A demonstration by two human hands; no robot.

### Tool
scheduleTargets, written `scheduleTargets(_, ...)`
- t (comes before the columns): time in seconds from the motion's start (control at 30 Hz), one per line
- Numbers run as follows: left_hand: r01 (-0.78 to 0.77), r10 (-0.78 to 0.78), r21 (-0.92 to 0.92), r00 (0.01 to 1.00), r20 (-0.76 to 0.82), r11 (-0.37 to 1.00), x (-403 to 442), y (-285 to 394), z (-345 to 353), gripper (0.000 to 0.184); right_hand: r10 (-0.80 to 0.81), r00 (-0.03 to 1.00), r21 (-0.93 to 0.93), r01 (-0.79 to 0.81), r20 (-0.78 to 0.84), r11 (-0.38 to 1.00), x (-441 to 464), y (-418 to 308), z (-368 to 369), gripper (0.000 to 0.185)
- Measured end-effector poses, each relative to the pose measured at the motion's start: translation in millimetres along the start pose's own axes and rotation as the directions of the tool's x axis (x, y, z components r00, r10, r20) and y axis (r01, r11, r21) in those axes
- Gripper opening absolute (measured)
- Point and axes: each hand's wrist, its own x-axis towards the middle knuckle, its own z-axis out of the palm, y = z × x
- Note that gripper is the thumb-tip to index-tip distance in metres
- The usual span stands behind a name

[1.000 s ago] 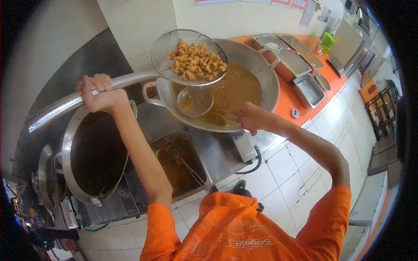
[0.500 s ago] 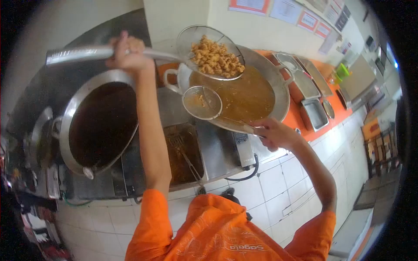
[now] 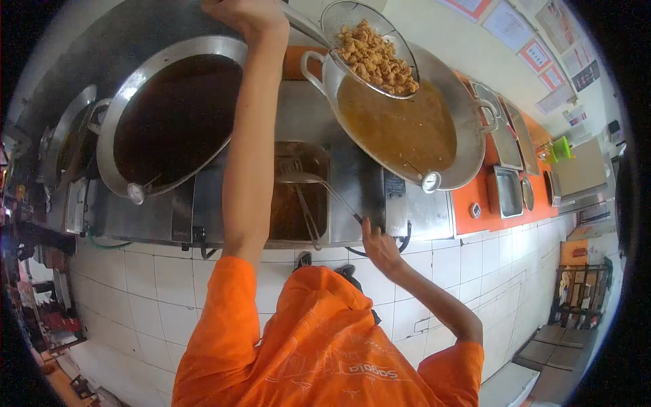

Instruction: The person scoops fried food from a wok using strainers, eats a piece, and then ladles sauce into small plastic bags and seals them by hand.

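My left hand (image 3: pixel 251 17) grips the handle of a large wire strainer (image 3: pixel 337 24), partly cut off at the top edge. Golden-brown fried pieces (image 3: pixel 376 57) lie in its basket, above the right wok (image 3: pixel 468 139) of brown oil. Lower down, my right hand (image 3: pixel 381 247) is closed round the thin handle of a small skimmer (image 3: pixel 298 178). The skimmer's head appears nearly edge-on over a rectangular well (image 3: pixel 281 220) of brown liquid and crumbs. A long wire-headed utensil (image 3: pixel 308 217) leans in that well.
To the left sits another wok (image 3: pixel 108 152) of dark oil with a dial thermometer (image 3: pixel 136 193). A second thermometer (image 3: pixel 430 181) hangs on the right wok's rim. Metal trays (image 3: pixel 508 192) and a small timer (image 3: pixel 475 210) rest on the orange counter (image 3: pixel 468 220).
The small skimmer has moved from above the right wok down and left to the rectangular well. The large strainer stays over the wok with the fried pieces. The camera view has shifted.
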Motion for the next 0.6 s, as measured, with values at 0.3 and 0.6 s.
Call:
scheduleTargets(0.3,-0.008,0.008,0.005,1.0,0.02,1.0,-0.7,5.5,-6.8,0.02,0.008,1.0,-0.092,-0.009,-0.021,0.996,4.5,21.6,32.4,0.049)
scheduleTargets(0.6,0.06,-0.06,-0.01,0.998,-0.01,0.998,3.7,1.9,-9.2,0.017,0.066,0.997,0.11,-0.07,0.04,0.991,6.3,13.2,32.9,0.038)
